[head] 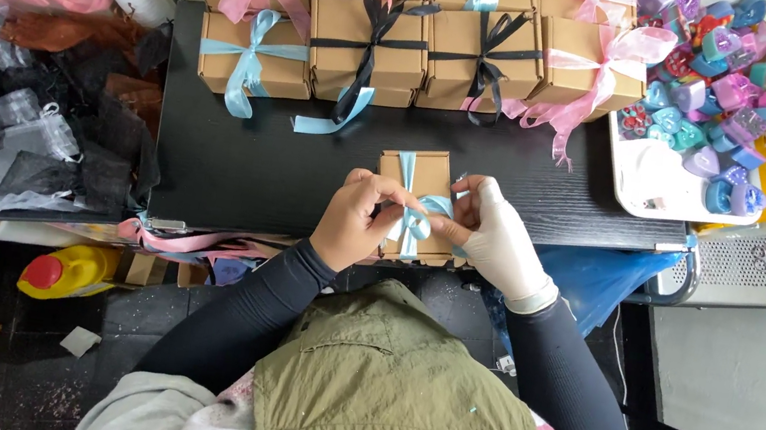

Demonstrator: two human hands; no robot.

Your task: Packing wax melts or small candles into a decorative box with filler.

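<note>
A small brown cardboard box (422, 172) lies at the near edge of the black table (240, 153). A light blue ribbon (416, 220) runs over its lid and forms a bow at its near end. My left hand (357, 221) is bare and pinches the left loop of the bow. My right hand (493, 234) wears a white glove and pinches the right loop. Both hands rest against the box's near end, so that end is partly hidden.
Finished brown boxes (373, 42) tied with pink, blue and black ribbons stand in rows at the back. A white tray (656, 180) of colourful heart-shaped pieces sits at the right. Organza bags (23, 121) pile at the left. A yellow bottle (66, 271) lies on the floor.
</note>
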